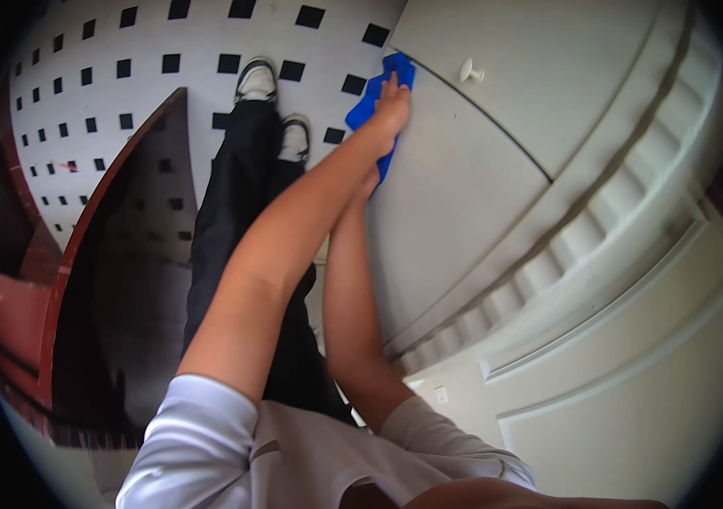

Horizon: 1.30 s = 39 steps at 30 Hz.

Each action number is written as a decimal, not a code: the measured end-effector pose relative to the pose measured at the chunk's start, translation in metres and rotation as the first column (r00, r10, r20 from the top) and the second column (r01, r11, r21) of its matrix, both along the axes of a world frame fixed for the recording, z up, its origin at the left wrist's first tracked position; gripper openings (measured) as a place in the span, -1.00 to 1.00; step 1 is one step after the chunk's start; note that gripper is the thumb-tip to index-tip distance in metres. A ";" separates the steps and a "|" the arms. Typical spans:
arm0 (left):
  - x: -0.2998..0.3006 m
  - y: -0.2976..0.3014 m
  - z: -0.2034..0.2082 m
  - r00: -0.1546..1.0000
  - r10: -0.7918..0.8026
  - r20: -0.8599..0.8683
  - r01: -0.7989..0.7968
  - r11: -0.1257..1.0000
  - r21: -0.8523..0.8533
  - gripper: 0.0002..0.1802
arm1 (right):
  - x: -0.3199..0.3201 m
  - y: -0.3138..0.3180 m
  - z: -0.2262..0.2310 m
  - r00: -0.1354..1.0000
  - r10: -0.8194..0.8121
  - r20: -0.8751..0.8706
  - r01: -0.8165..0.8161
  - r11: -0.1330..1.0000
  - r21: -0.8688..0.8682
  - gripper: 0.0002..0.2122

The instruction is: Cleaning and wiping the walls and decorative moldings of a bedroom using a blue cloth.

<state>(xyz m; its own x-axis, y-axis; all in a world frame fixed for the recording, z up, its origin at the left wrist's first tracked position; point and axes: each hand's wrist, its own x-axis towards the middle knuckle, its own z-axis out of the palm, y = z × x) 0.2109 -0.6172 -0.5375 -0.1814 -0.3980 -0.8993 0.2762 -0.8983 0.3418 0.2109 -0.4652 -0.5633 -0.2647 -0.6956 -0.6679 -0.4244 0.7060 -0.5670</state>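
Blue cloth (367, 105) lies under the left hand (393, 109), against the near edge of a pale cabinet (455, 178). Left fingers stretched out over the cloth, not visibly wrapped round it; thumb side unclear. Right hand (371, 181) at the cloth's lower end, closer to the body, partly covered by the left forearm; can't tell if it grips or just touches.

White knob (471, 70) to the right of the left hand, apart from it. Dark seam in the cabinet front starts just beside the left fingertips and runs off to the right. Scalloped trim (540, 276) well right of both hands. Shoes (257, 81) left of the hands, on the floor (145, 36) with black squares; dark red wooden board (137, 271) further left.

Risks, my guess: cloth could slip from the left hand if that palm only presses. Loose fold could catch in the seam or on the panel corner if dragged across. Forearms overlap, so a right-hand reach outward could bump the left wrist. If the cloth drops, likely lands near the shoes and could be stepped on.
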 end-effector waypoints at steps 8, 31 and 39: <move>0.047 -0.057 0.088 0.932 -0.225 -0.285 0.180 0.968 -0.174 -0.30 | -0.002 -0.112 0.132 -0.884 -0.014 0.466 0.467 -0.045 0.883 -0.69; 0.045 -0.018 0.211 0.864 -0.271 0.425 0.494 0.627 -0.603 -0.31 | 0.001 -0.101 0.209 -0.450 -0.470 0.759 0.756 0.252 0.604 -0.65; 0.051 -0.039 0.069 0.784 -0.486 0.387 0.614 0.701 -0.363 -0.26 | 0.006 -0.170 0.077 -0.371 -0.706 0.603 0.778 0.118 0.617 -0.65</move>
<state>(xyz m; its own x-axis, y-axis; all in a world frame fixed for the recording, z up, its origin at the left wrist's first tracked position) 0.2618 -0.6567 -0.4685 -0.3013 -0.6599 -0.6883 -0.3676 -0.5857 0.7224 0.2173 -0.6354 -0.4860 -0.1043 -0.3618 -0.9264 0.9942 -0.0130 -0.1068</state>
